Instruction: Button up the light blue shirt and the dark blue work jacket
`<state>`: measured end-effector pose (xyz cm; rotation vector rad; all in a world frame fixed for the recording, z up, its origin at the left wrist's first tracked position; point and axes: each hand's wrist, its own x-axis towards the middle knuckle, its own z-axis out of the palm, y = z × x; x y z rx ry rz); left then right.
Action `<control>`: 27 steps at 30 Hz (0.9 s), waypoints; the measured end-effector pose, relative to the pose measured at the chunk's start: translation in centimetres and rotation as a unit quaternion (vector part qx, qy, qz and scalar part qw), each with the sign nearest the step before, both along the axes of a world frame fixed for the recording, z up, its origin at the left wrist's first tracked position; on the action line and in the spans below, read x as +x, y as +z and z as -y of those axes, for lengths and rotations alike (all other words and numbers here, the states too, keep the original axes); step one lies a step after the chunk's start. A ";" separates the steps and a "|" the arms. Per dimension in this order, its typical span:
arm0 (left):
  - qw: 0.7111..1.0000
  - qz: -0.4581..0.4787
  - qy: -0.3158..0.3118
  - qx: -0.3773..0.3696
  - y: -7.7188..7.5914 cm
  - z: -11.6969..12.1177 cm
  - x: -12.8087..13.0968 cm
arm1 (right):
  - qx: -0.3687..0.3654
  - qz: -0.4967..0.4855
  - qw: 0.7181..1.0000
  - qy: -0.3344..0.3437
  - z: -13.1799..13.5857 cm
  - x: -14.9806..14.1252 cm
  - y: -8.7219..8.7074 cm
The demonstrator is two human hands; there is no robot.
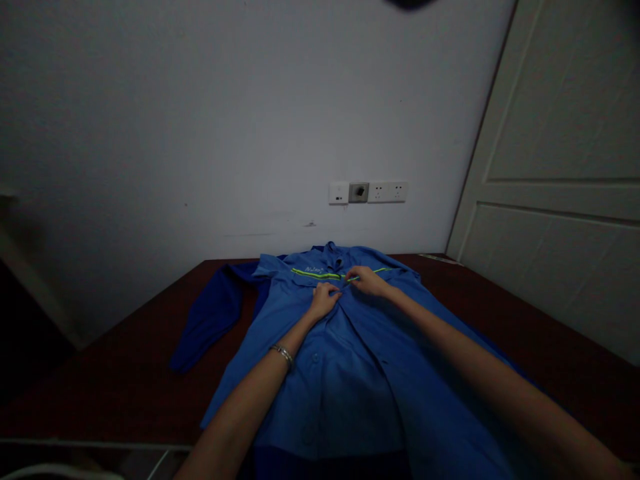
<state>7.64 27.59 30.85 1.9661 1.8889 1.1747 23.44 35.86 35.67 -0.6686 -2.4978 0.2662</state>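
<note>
A blue work shirt [345, 373] with a yellow-green stripe across the chest lies face up on a dark red-brown table [120, 373], collar toward the wall. My left hand [324, 298], with a metal bracelet on the wrist, pinches the shirt's front placket just below the stripe. My right hand [367, 280] pinches the other front edge at the stripe, close beside the left hand. Both hands have fingers closed on the fabric near the top buttons. One sleeve [210, 313] lies spread out to the left.
A white wall stands behind the table with a row of sockets [369, 192]. A white door [560, 200] is at the right. A pale rail or frame [85, 453] runs along the bottom left edge.
</note>
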 end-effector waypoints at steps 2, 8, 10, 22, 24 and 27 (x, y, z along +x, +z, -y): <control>1.000 -0.007 0.009 0.000 -0.1 -0.1 0.0 | 0.047 0.033 0.998 0.001 0.0 0.1 0.7; 1.000 -0.025 0.017 -0.008 -0.1 0.0 0.2 | 0.084 0.080 0.993 0.021 1.5 -0.9 0.4; 0.999 -0.024 0.021 -0.009 -0.1 -0.1 0.2 | 0.084 0.085 0.993 0.017 1.9 -1.2 0.0; 0.999 0.016 0.000 0.038 0.1 0.2 0.2 | 0.070 0.054 0.996 0.028 1.6 -1.1 -0.4; 0.999 0.007 -0.014 0.049 0.2 0.2 0.2 | 0.047 0.053 0.997 0.025 1.2 -1.2 -0.4; 0.998 -0.012 -0.022 0.050 0.0 0.1 0.1 | 0.020 0.063 0.997 0.029 0.5 -1.2 -0.6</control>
